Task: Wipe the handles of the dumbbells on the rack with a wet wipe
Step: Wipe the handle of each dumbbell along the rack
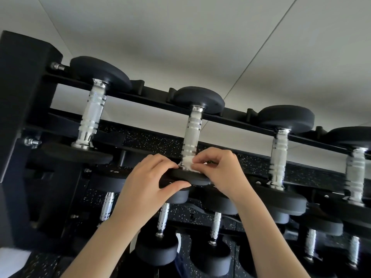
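A black dumbbell rack [140,91] carries a top row of dumbbells with chrome handles. The second dumbbell's handle [191,135] stands in the middle of the head view. A white wet wipe [188,160] is wrapped around the near base of that handle, just above the near black weight head [186,177]. My right hand [218,169] pinches the wipe from the right. My left hand [150,181] grips the near weight head, fingers over its top edge and thumb under it, fingertips touching the wipe.
Other top-row dumbbells stand at the left [93,115] and right [279,155], with another [355,173] further right. A lower row of dumbbells [162,219] lies beneath my forearms. The rack's black upright [22,101] is at the left. A pale wall is behind.
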Action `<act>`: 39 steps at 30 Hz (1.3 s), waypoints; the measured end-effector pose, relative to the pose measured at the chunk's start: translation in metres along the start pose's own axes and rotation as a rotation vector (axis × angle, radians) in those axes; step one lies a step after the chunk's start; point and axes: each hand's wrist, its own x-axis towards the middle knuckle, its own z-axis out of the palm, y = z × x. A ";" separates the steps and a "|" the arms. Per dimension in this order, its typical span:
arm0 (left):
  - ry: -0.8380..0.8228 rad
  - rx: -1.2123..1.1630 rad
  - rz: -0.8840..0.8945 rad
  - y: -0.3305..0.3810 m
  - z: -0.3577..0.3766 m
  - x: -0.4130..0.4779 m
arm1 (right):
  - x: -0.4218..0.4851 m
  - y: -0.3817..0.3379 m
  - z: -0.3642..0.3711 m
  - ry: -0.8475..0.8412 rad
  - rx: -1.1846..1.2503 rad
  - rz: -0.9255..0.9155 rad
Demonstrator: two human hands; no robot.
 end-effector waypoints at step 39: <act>0.016 0.013 0.012 -0.003 0.004 -0.003 | 0.059 -0.003 0.017 0.378 0.619 0.070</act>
